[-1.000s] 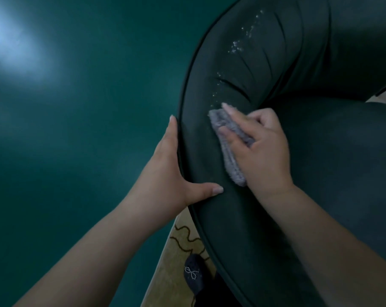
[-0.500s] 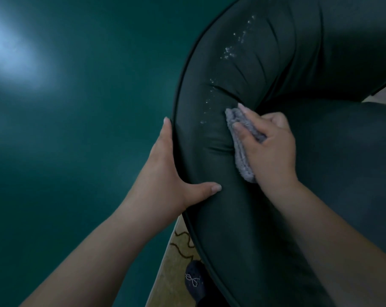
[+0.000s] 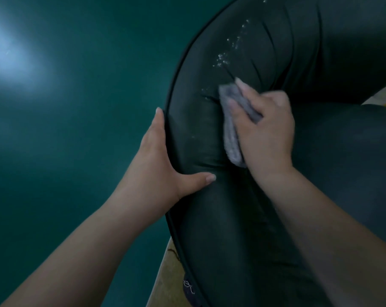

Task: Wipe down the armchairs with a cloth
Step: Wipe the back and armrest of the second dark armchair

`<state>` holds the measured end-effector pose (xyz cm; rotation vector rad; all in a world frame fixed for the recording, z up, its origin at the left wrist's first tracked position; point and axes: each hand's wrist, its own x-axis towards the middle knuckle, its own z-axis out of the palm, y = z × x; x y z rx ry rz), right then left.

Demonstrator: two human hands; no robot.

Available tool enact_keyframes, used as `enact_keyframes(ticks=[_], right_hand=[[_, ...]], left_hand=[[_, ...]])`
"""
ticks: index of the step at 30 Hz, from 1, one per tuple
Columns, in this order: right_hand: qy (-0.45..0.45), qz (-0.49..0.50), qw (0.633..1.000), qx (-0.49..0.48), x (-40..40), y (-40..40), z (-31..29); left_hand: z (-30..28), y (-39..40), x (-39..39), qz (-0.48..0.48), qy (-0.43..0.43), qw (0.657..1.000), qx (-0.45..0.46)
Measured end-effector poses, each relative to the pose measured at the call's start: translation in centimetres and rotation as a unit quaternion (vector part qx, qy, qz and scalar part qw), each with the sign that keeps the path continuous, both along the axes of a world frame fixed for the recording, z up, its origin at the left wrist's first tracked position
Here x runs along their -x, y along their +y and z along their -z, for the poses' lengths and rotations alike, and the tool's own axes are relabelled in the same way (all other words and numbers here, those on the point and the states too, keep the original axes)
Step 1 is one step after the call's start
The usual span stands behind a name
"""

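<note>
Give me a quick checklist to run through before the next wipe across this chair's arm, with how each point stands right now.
1. Cloth in hand: ok. The right hand presses the grey cloth against the armchair.
2. Chair steadied: ok. The left hand rests along the outer edge, thumb on top.
3. Dirt left to wipe: not ok. White specks sit just beyond the cloth.
4. Path to the specks: ok. Nothing lies between them and the cloth.
5. Creases clean: cannot tell, too dark.
6. Cloth damp or dry: cannot tell.
</note>
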<state>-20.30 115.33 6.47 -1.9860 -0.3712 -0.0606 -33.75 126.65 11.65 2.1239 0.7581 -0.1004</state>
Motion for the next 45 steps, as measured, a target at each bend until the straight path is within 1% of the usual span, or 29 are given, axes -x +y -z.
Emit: enact_keyframes(ticks=[2, 4, 5, 7, 9, 11, 13, 14, 17, 19, 21, 23, 24, 26, 28, 29, 33, 35, 36, 37, 39, 40, 41, 43, 45], right_hand=[[-0.047, -0.050, 0.998, -0.010, 0.5, 3.0, -1.6], [-0.101, -0.113, 0.988, 0.032, 1.2, 4.3, -2.3], [-0.113, -0.125, 0.984, 0.052, 1.2, 4.0, -2.0], [-0.089, -0.108, 0.988, 0.066, 0.2, 1.8, -0.4], [-0.037, -0.058, 0.995, 0.067, -0.8, -0.6, 0.8], [-0.005, -0.022, 0.999, 0.039, -1.2, -1.0, 1.1], [-0.012, -0.044, 0.999, -0.014, -0.9, 1.0, 0.4], [-0.028, -0.064, 0.997, -0.025, -0.8, 2.3, -0.2], [-0.071, -0.105, 0.992, 0.005, -0.9, 4.8, -0.9], [-0.054, -0.084, 0.995, 0.018, -1.2, 3.4, -0.1], [-0.016, -0.033, 0.999, 0.024, -1.3, 0.7, 0.6], [0.015, 0.013, 1.000, 0.005, -1.0, -0.2, 0.7], [0.015, 0.014, 1.000, -0.015, -0.8, 0.5, 0.4], [-0.017, -0.037, 0.998, -0.041, -0.5, 3.0, -0.5], [-0.056, -0.080, 0.995, -0.006, -0.2, 4.7, -0.9], [-0.054, -0.073, 0.996, 0.007, -0.2, 4.7, -0.8], [0.041, 0.032, 0.999, 0.008, 0.2, 1.1, -0.2], [0.069, 0.060, 0.996, 0.006, 0.6, 0.6, -0.8], [0.065, 0.047, 0.997, -0.006, 1.1, 1.0, -1.3], [0.052, 0.012, 0.999, -0.012, 1.9, 1.6, -1.8], [0.007, -0.066, 0.997, 0.031, 3.8, 2.7, -2.1], [-0.006, -0.079, 0.996, 0.051, 4.5, 2.7, -1.9], [0.001, -0.065, 0.996, 0.058, 4.8, 2.2, -1.6], [0.049, -0.008, 0.998, 0.042, 4.7, 0.7, -1.3], [0.069, 0.027, 0.996, 0.040, 4.6, 0.0, -1.3]], left_hand=[[0.1, 0.1, -0.2, 0.001, 0.002, 1.000, -0.007], [0.0, 0.2, -0.3, 0.007, 0.005, 1.000, -0.015], [-0.1, 0.2, -0.3, 0.011, 0.007, 1.000, -0.015], [-0.1, 0.4, -0.3, 0.015, 0.009, 1.000, -0.011], [-0.2, 0.6, -0.4, 0.019, 0.010, 1.000, -0.002], [0.0, 1.1, -0.7, 0.026, 0.008, 1.000, 0.001], [0.0, 1.6, -1.1, 0.038, 0.010, 0.999, 0.001], [0.0, 1.9, -1.3, 0.049, 0.010, 0.999, 0.003], [-0.1, 3.1, -2.0, 0.084, 0.006, 0.996, 0.003], [-0.1, 3.9, -2.4, 0.102, 0.008, 0.995, 0.014], [-0.3, 4.4, -2.6, 0.116, 0.013, 0.993, 0.031], [-0.4, 4.7, -2.6, 0.127, 0.013, 0.991, 0.040], [-0.3, 4.9, -2.6, 0.132, 0.011, 0.990, 0.043], [-0.2, 5.3, -2.7, 0.142, 0.007, 0.989, 0.043], [-0.3, 5.8, -2.9, 0.154, 0.007, 0.987, 0.037], [-0.3, 6.0, -3.1, 0.163, 0.006, 0.986, 0.035], [-0.7, 7.2, -3.9, 0.205, 0.014, 0.978, 0.039], [-0.8, 7.7, -4.0, 0.229, 0.026, 0.972, 0.049], [-0.7, 7.9, -4.0, 0.238, 0.031, 0.969, 0.058], [-0.6, 8.1, -4.0, 0.243, 0.037, 0.967, 0.068], [-0.5, 8.7, -3.8, 0.249, 0.048, 0.963, 0.092], [-0.4, 8.9, -3.8, 0.249, 0.051, 0.961, 0.108], [-0.3, 9.1, -3.7, 0.249, 0.051, 0.959, 0.126], [-0.1, 9.3, -3.7, 0.248, 0.045, 0.956, 0.150], [0.0, 9.3, -3.7, 0.252, 0.045, 0.955, 0.149]])
